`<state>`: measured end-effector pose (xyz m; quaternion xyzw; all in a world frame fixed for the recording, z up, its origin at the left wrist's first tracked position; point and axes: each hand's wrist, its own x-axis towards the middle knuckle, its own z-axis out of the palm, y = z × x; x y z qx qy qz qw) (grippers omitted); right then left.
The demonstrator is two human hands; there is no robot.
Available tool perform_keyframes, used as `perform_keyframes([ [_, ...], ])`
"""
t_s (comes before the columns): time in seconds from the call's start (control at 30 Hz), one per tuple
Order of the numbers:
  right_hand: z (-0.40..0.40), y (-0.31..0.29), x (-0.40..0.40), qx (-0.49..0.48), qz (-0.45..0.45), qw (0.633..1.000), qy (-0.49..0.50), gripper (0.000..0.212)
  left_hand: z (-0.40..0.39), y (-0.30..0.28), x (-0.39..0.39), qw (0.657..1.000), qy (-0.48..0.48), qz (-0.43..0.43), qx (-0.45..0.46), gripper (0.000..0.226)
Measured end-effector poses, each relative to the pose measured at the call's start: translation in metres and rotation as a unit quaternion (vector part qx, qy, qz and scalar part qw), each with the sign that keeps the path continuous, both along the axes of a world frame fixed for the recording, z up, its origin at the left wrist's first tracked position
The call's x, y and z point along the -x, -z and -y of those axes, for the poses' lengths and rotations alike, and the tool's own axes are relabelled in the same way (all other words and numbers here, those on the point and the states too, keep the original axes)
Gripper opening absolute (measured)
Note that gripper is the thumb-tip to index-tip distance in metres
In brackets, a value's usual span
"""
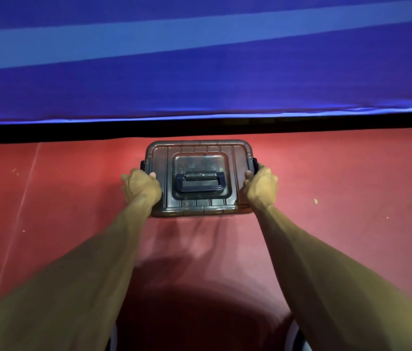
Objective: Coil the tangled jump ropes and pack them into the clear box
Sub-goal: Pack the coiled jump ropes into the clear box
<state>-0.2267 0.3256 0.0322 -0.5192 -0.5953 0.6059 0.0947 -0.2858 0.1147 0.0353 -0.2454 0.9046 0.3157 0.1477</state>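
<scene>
The left hand (140, 187) grips the left short side of the clear box (198, 178), fingers curled round the edge just below the dark side latch (142, 165) at about nine o'clock on the box, thumb tip showing on the lid. The box sits at the middle of the view on the red floor (339, 198), close to the near edge of a blue table (200, 72) that fills everything from ten through two o'clock. Its smoky transparent lid (200, 150) is on, with a dark folding carry handle (198, 182) lying flat in a recess at the lid's centre. Dark shapes show faintly through the lid, too murky to say whether they are ropes; no jump ropes lie in the open. At three o'clock on the box the right hand (260, 187) holds the opposite short side the same way, fingers wrapped at the edge below the right latch (254, 164).

Judging by the closed lid and no rope in sight, this is either the very start, fetching the box, or the close, stowing it packed; I cannot tell which. If it is the start, the next move calls for an even two-sided lift onto the table, then releasing both latches.
</scene>
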Motion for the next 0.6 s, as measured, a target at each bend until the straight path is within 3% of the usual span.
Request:
perform_keyframes([
  [0.13, 0.005, 0.007, -0.004, -0.052, 0.033, 0.997, -0.046, 0.039, 0.003, 0.0, -0.012, 1.0, -0.021, -0.007, -0.011, 0.031],
  [0.3, 0.01, 0.007, -0.016, 0.009, 0.021, 0.992, -0.127, 0.035, 0.014, -0.004, -0.023, 0.999, -0.011, -0.027, 0.043, 0.025],
  [0.47, 0.01, 0.006, -0.018, -0.205, 0.089, 0.955, -0.195, 0.021, 0.021, -0.001, -0.021, 0.999, -0.008, -0.011, 0.033, 0.023],
  [0.6, 0.012, 0.003, -0.025, -0.267, 0.141, 0.921, -0.247, 0.013, 0.026, 0.004, -0.02, 1.0, -0.005, -0.001, 0.025, 0.024],
])
